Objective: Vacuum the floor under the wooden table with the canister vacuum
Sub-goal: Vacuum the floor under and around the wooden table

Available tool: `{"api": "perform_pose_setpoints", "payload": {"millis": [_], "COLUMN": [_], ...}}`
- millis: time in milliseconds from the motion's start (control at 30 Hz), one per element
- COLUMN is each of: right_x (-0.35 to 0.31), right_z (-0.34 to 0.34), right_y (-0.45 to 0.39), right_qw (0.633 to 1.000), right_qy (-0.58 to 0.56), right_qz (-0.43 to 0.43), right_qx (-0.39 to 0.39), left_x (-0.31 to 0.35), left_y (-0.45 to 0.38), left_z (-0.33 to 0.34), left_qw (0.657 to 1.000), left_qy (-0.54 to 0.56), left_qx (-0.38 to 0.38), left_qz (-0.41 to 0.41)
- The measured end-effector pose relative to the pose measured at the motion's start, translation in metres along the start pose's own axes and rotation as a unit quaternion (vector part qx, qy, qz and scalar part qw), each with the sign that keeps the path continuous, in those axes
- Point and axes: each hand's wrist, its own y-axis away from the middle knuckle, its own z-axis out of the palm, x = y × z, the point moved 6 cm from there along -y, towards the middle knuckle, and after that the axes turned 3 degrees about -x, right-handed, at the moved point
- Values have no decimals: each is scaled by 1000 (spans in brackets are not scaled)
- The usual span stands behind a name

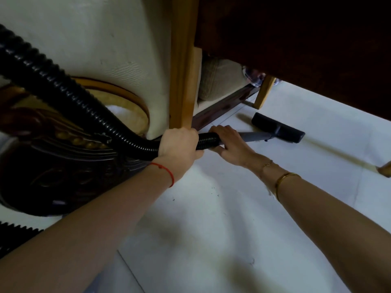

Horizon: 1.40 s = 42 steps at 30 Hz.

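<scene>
A black ribbed vacuum hose (63, 89) curves down from the upper left to a grey wand (257, 136). The wand ends in a flat black floor head (278, 127) lying on the white tiled floor (211, 218) under the dark wooden table (296, 39). My left hand (179, 144) grips the hose just in front of the table's light wooden leg (182, 81). My right hand (230, 144) holds the joint of hose and wand, fingers curled over it. The canister itself is out of view.
A dark carved wooden piece (63, 166) with gold trim fills the left side. A second table leg (264, 92) stands at the back, and a wooden foot (385, 169) shows at the right edge. Cushions (220, 81) lie on a low shelf behind. More hose (17, 231) lies lower left.
</scene>
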Motion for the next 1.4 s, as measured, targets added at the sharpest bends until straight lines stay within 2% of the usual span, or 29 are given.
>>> {"api": "perform_pose_setpoints", "payload": {"millis": [133, 467, 1067, 1400], "right_x": [-15, -76, -241, -272], "right_z": [2, 12, 3, -9], "right_y": [-8, 6, 55, 65], "right_qw": [999, 997, 983, 980], "right_qy": [-36, -74, -169, -163], "right_qz": [-30, -20, -48, -78], "right_qx": [2, 2, 61, 83], "left_x": [-10, -43, -112, -115], "left_y": [8, 73, 212, 227], "left_z": [-3, -35, -95, -104], "left_qw": [1000, 999, 995, 995], "left_qy": [-2, -26, -84, -91], "left_qx": [-5, 15, 43, 45], "left_qz": [-10, 13, 12, 19]}}
